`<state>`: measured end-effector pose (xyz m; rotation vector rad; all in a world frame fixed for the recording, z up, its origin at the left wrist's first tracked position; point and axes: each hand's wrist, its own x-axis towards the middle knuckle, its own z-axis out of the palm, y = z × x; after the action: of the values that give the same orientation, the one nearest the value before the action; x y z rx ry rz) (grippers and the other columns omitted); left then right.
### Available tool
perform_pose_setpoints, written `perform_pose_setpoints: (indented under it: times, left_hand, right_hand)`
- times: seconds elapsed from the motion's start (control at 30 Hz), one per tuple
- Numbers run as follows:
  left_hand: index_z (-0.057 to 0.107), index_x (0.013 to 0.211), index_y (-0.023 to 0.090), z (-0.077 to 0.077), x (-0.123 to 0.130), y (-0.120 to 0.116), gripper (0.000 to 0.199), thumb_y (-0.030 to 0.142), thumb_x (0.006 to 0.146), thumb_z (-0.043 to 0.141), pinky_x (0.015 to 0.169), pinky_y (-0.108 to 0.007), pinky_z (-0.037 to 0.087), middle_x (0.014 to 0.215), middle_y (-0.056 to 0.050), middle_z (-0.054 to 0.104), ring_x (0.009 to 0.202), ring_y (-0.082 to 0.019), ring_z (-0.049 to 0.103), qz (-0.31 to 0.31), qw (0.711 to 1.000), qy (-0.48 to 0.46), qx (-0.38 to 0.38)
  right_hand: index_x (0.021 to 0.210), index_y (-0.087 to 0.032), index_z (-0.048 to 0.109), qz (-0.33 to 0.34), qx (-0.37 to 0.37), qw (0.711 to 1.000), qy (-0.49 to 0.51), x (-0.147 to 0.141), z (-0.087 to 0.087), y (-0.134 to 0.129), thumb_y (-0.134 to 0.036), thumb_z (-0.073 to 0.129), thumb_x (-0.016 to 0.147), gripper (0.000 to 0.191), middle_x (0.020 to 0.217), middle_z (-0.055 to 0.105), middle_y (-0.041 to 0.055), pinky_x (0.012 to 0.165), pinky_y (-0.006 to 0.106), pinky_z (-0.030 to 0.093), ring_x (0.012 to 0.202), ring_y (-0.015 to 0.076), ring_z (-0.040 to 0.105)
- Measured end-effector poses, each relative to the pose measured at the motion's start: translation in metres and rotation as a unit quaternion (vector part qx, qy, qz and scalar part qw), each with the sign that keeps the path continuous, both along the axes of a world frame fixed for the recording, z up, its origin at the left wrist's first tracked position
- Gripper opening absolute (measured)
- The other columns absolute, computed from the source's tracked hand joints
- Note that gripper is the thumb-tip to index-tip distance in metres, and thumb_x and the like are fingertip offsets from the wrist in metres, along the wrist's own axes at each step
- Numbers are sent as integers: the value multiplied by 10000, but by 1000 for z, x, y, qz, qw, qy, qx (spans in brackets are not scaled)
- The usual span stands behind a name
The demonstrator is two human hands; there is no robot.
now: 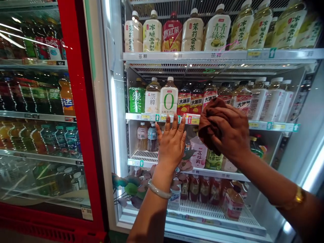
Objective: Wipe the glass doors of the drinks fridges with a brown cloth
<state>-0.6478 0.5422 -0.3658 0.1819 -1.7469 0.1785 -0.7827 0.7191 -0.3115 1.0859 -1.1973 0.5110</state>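
My left hand (172, 146) is raised with its fingers spread, its palm toward the glass door of a lit drinks fridge. A pale bangle (159, 190) circles that wrist. My right hand (234, 130) is closed around a bunched brown cloth (210, 123), held up to the right at about the height of the middle shelf. Whether the cloth touches the glass cannot be made out. Beyond my hands, a white bottle with a green 0 (168, 98) and several dark-capped iced tea bottles (196, 99) stand on the middle shelf (257, 125).
Large tea bottles (218, 28) line the upper shelf. Leaf decorations (131, 188) show at the lower left of the door. A red-framed fridge (81, 111) with more drinks stands on the left. A bright light strip (115, 125) runs up the fridge's left side.
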Motion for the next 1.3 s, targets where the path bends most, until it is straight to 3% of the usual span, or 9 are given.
perform_pose_setpoints:
  times: [0.17,0.33,0.47,0.63,0.77,0.93,1.07,1.2,1.3]
  left_hand:
    - [126,1674,373,-3,-6,4,768,221,1031,515,1312,-577,-163,1737,5,194,1644,-229,62,10,1000,-11,-6]
    - [146,1673,365,-3,-7,4,746,264,1041,529,1325,-574,-119,1732,-16,212,1640,-232,107,15,1000,2,-12]
    - [123,1672,377,-3,-11,8,753,256,1046,523,1312,-611,-131,1734,-17,209,1639,-243,92,6,1000,13,-1]
    - [64,1678,354,-4,-18,15,751,242,1060,476,1310,-616,-142,1733,-29,221,1639,-237,57,1,1000,16,18]
    - [156,1663,413,-2,-19,17,716,267,1054,504,1301,-630,-155,1739,0,206,1645,-250,61,4,1000,10,16]
    - [252,1652,397,-1,-19,19,671,264,1049,514,1274,-639,-208,1747,-6,199,1652,-258,47,12,1000,13,20]
    - [264,1662,323,-3,-25,27,645,279,1059,488,1289,-601,-196,1746,-32,213,1653,-229,7,26,1000,1,13]
    - [273,1665,247,-5,-33,39,649,292,1055,489,1311,-530,-181,1734,-61,248,1654,-198,17,35,999,-13,1]
    - [266,1667,220,-6,-35,44,688,265,1030,523,1306,-536,-196,1741,-66,227,1654,-215,-8,37,999,-23,-4]
  right_hand:
    - [1294,-254,631,43,48,998,26,20,-17,-25,-303,763,873,444,1461,623,98,1259,599,408,1515,324,421]
    - [1247,-251,662,38,139,985,92,1,-49,13,-270,791,858,410,1380,691,75,1227,558,472,1480,299,489]
    - [1247,-248,664,-5,105,991,78,-23,-34,41,-333,796,852,426,1401,667,107,1203,549,490,1451,333,517]
    - [1249,-258,647,9,-3,1000,-23,-6,-3,10,-332,740,883,385,1462,596,102,1244,602,431,1476,352,468]
    - [1289,-242,621,23,49,998,30,9,-20,-5,-341,755,885,436,1446,616,100,1260,591,419,1494,333,441]
    - [1264,-232,641,30,129,989,59,-14,-53,37,-294,805,851,449,1384,666,96,1244,583,442,1463,323,491]
    - [1245,-244,663,-13,49,998,-36,-23,-35,48,-336,760,877,392,1454,601,108,1232,621,429,1466,352,484]
    - [1276,-266,654,9,-25,995,-101,-6,-10,18,-306,737,871,415,1488,556,95,1258,631,394,1489,361,439]
    - [1313,-249,626,12,15,998,-53,6,-21,5,-323,731,891,441,1496,564,100,1280,619,375,1520,358,395]
